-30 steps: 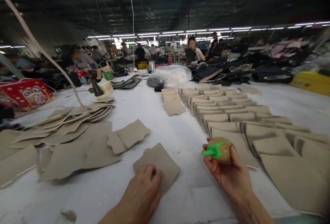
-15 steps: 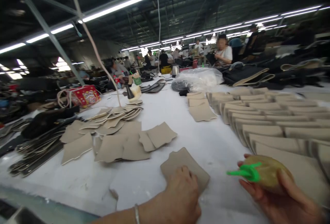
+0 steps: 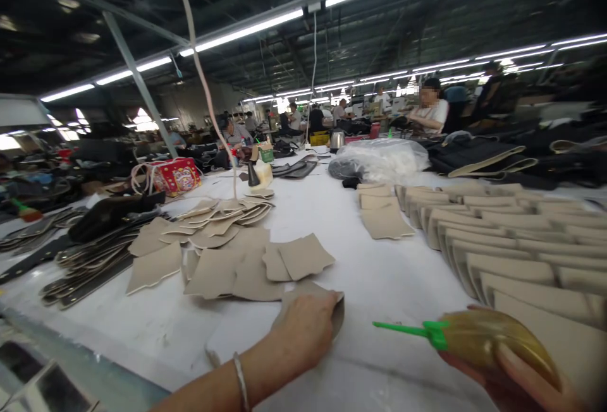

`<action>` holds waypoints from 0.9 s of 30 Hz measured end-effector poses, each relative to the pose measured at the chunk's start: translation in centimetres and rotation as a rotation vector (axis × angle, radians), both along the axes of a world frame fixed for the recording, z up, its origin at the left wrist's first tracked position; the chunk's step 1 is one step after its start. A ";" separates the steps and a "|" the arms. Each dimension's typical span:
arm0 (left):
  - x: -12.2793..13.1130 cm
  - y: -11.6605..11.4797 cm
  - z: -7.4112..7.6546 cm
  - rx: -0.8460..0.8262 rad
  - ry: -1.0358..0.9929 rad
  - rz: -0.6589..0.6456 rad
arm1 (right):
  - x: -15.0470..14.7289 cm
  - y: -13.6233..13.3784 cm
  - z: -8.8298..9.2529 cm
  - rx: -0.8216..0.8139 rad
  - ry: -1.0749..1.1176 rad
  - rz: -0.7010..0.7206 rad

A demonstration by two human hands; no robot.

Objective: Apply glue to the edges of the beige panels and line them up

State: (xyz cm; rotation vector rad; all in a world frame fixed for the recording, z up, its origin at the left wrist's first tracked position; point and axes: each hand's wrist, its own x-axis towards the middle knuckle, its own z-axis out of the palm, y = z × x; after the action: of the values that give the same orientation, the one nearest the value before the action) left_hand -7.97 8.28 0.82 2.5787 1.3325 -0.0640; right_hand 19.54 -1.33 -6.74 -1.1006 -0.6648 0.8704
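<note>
My left hand [image 3: 306, 330], with a bangle on its wrist, grips a beige piece [image 3: 337, 316] by its edge; the piece bends up beside the fingers, and the hand covers much of it. In my right hand [image 3: 515, 368] lies a soft bottle [image 3: 497, 333] of yellowish liquid, its green nozzle [image 3: 403, 328] pointing left over the white table [image 3: 365, 377]. Just beyond the left hand are loose beige pieces [image 3: 303, 257], overlapping one another.
Rows of stacked beige pieces [image 3: 512, 244] fill the right side. Dark pieces [image 3: 90, 266] are piled at left, near a red bag [image 3: 175, 175]. Clear plastic wrap [image 3: 384, 159] lies at the back. A person [image 3: 429, 112] is beyond the table.
The left hand has shifted left and away from me with the beige piece, which was flat and is now bent. The bottle's nozzle has swung out to point further left.
</note>
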 end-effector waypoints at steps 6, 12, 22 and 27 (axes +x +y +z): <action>-0.7 1.0 -1.4 -0.074 -0.143 -0.072 | -3.9 -0.3 5.9 -0.051 -0.363 -0.024; -1.0 1.2 -1.7 -0.064 -0.103 -0.067 | -5.8 0.8 6.3 -0.048 -0.747 0.003; -0.7 0.4 -1.0 -0.056 -0.074 -0.035 | -7.4 2.1 6.7 0.007 -1.047 0.075; -0.4 -0.2 -0.5 -0.030 -0.044 -0.025 | -7.3 1.9 6.6 -0.038 -0.989 0.107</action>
State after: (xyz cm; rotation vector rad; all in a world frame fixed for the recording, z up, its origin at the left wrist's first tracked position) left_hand -8.41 8.05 0.36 2.5573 1.2749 -0.0315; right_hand 12.25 0.62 -0.10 -1.5297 -1.5297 0.3737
